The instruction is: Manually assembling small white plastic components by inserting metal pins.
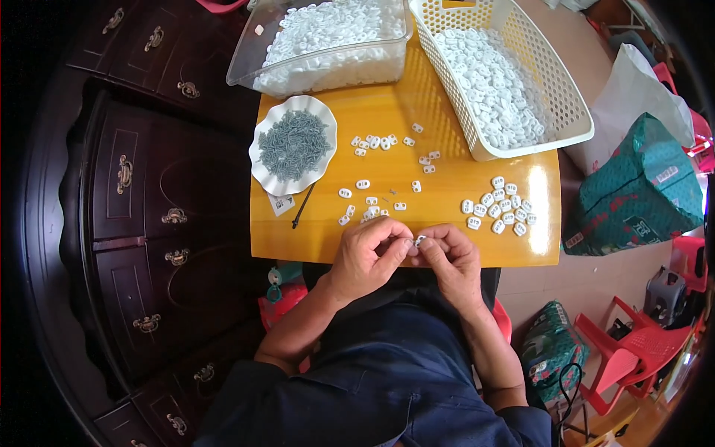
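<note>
In front of me, at the table's near edge, my left hand [372, 252] and my right hand [451, 261] meet fingertip to fingertip. Between the right thumb and fingers is a small white oval plastic piece [420, 240]. The left thumb and forefinger are pinched against its side; anything in that pinch is too small to make out. Loose white pieces [372, 211] lie just beyond the left hand, partly hidden by it. To the right, several similar oval pieces [506, 204] form a cluster with dark marks on top.
A scalloped white plate [328, 123] holds grey screws [293, 145], with a thin black stick [303, 207] beside it. Behind stand a clear bin [328, 74] and a cream perforated basket [547, 145], both filled with white pieces. Dark drawers [167, 179] flank the wooden table [462, 253] on the left.
</note>
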The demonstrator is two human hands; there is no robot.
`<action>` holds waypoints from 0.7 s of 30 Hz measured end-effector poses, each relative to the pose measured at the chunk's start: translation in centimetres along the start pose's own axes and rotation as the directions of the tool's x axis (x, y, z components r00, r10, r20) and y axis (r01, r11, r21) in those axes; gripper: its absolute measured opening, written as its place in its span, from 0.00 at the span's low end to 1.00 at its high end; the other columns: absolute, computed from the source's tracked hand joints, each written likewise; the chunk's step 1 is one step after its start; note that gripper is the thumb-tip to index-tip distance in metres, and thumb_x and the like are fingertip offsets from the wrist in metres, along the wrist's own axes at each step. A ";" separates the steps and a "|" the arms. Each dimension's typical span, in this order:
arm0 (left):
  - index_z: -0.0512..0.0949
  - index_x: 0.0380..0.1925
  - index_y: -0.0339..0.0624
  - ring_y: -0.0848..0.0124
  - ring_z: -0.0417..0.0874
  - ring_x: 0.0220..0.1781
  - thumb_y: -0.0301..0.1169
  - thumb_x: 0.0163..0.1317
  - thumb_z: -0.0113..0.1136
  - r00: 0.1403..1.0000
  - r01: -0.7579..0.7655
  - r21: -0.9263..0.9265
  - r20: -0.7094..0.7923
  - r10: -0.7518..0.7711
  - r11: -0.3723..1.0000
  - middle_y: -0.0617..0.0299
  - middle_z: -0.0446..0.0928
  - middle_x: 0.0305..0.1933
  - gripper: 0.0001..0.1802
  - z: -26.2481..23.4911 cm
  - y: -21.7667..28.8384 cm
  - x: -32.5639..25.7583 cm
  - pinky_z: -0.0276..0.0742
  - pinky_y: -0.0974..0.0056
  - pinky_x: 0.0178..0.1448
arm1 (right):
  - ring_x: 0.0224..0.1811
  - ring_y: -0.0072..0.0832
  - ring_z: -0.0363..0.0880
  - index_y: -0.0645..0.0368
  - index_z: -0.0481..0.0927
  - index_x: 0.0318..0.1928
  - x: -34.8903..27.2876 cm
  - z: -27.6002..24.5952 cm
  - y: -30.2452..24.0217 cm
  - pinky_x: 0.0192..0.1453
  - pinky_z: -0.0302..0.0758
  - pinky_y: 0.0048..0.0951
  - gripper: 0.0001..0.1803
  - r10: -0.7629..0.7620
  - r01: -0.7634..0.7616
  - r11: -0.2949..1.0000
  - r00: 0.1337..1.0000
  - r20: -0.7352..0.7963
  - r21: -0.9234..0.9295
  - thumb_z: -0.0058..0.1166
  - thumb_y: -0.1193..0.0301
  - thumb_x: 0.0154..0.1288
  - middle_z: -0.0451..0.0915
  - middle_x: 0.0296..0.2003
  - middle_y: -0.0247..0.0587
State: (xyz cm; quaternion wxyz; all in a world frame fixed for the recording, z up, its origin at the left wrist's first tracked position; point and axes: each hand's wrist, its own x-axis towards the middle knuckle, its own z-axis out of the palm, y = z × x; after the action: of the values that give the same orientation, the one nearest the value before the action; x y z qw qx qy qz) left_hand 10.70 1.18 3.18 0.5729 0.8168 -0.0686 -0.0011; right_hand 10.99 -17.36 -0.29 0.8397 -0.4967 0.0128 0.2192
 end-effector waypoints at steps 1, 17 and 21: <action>0.80 0.36 0.36 0.69 0.85 0.30 0.21 0.66 0.64 1.000 0.000 0.002 0.001 0.000 1.000 0.57 0.83 0.31 0.01 0.1 0.0 -0.1 0.79 0.65 0.34 | 0.42 0.20 0.85 0.66 0.79 0.53 0.0 -0.2 0.1 0.51 0.84 0.24 0.09 -0.005 0.005 1.000 1.000 0.024 -0.019 0.53 0.74 0.80 0.87 0.41 0.38; 0.81 0.36 0.36 0.67 0.85 0.30 0.20 0.65 0.65 1.000 -0.004 0.051 0.012 0.004 0.999 0.57 0.83 0.30 0.02 0.0 0.3 0.2 0.79 0.64 0.35 | 0.42 0.19 0.85 0.66 0.79 0.52 0.1 0.0 0.9 0.50 0.84 0.23 0.08 -0.052 0.053 0.995 0.999 0.009 -0.082 0.54 0.75 0.80 0.87 0.41 0.37; 0.81 0.35 0.36 0.67 0.86 0.30 0.20 0.65 0.66 1.000 -0.014 0.060 0.014 0.013 0.998 0.57 0.83 0.30 0.02 0.1 0.1 0.1 0.80 0.65 0.35 | 0.34 0.15 0.81 0.68 0.81 0.46 0.1 0.5 1.0 0.42 0.81 0.20 0.05 -0.077 0.071 0.992 0.995 -0.056 -0.103 0.55 0.77 0.78 0.86 0.32 0.33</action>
State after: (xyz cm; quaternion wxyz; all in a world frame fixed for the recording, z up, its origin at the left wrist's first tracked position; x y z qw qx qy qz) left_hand 10.80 1.09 3.22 0.5478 0.8330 -0.0780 -0.0008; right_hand 10.63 -16.50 -0.89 0.8202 -0.5450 0.0084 0.1734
